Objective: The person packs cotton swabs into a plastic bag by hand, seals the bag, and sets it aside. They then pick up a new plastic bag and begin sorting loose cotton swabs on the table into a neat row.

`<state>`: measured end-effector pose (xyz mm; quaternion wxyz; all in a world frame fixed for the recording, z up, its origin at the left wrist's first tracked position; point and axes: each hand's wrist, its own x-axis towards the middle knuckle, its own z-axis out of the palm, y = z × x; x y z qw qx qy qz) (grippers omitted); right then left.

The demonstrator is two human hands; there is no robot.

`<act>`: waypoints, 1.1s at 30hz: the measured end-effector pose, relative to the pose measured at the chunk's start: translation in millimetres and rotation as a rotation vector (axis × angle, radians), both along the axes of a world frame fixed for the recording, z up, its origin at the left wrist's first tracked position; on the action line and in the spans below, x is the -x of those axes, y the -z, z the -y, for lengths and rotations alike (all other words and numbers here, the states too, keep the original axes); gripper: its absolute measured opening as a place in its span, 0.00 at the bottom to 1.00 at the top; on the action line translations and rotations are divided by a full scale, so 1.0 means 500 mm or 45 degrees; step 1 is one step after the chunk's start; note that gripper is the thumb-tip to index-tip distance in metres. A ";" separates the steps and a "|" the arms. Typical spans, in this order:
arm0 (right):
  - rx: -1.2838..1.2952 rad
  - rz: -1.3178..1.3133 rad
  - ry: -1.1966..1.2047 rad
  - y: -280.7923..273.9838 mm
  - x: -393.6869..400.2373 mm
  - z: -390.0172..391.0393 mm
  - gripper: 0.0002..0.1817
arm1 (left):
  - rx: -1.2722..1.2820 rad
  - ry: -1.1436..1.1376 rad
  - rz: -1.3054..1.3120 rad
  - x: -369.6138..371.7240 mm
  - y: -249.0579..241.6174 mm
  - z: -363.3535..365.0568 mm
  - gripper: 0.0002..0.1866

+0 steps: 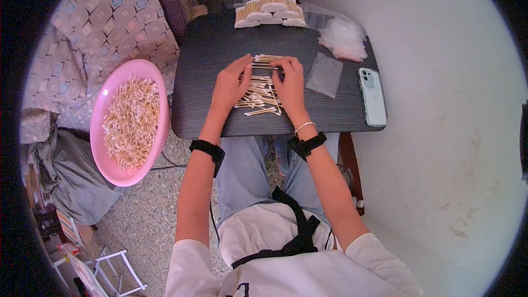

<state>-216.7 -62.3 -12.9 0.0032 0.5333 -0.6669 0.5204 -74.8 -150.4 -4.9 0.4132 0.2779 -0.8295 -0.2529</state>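
On the dark table, a loose pile of wooden-stick cotton swabs (pixel 258 92) lies between my two hands. Just beyond it, a small row of cotton swabs (pixel 268 59) lies side by side, sticks running left to right. My left hand (pixel 231 83) rests at the left ends of that row, fingers stretched and thumb apart. At the right ends, my right hand (pixel 290 80) has its fingers bent, the thumb apart from them and pointing toward the pile. Fingertips of both hands seem to touch the swab ends; exact contact is partly hidden.
Packed swab bundles (pixel 272 3) are stacked at the table's back. Clear plastic bags (pixel 344 38) lie at the back right, with a single bag (pixel 325 75) nearer. A phone (pixel 373 99) lies at the right edge. Left of the table, a pink basin (pixel 97 124) holds many swabs.
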 end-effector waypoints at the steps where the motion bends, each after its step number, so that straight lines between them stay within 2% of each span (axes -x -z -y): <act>1: -0.003 -0.081 0.026 -0.003 0.000 -0.002 0.09 | 0.050 -0.006 -0.034 0.000 -0.002 0.001 0.11; 4: -0.118 -0.148 -0.038 0.005 0.005 -0.002 0.09 | 0.197 0.052 0.161 -0.013 -0.009 0.008 0.10; 7: -0.093 -0.171 0.022 0.007 0.001 0.003 0.10 | 0.338 0.034 0.184 -0.010 -0.009 0.007 0.10; 10: -0.035 -0.149 0.063 0.006 -0.003 0.005 0.09 | 0.250 0.041 0.097 -0.007 -0.007 0.007 0.08; 13: -0.054 -0.134 -0.079 -0.001 0.002 -0.002 0.07 | 0.169 0.048 0.078 -0.012 -0.006 0.005 0.07; 16: -0.131 -0.098 -0.178 0.000 0.004 -0.008 0.07 | 0.088 0.105 0.257 -0.021 0.004 0.018 0.07; 19: -0.159 -0.052 -0.167 0.001 0.005 -0.006 0.06 | 0.060 0.194 0.179 -0.026 0.007 0.023 0.08; 25: -0.214 -0.120 -0.224 0.002 0.013 -0.008 0.06 | -0.068 0.261 0.309 -0.055 -0.016 0.020 0.09; 28: -0.239 -0.214 -0.210 0.002 0.016 -0.006 0.07 | -0.075 0.257 0.393 -0.049 -0.011 0.029 0.07; 33: -0.272 -0.152 -0.152 0.001 0.015 -0.005 0.07 | -0.128 0.141 0.372 -0.032 -0.008 0.021 0.09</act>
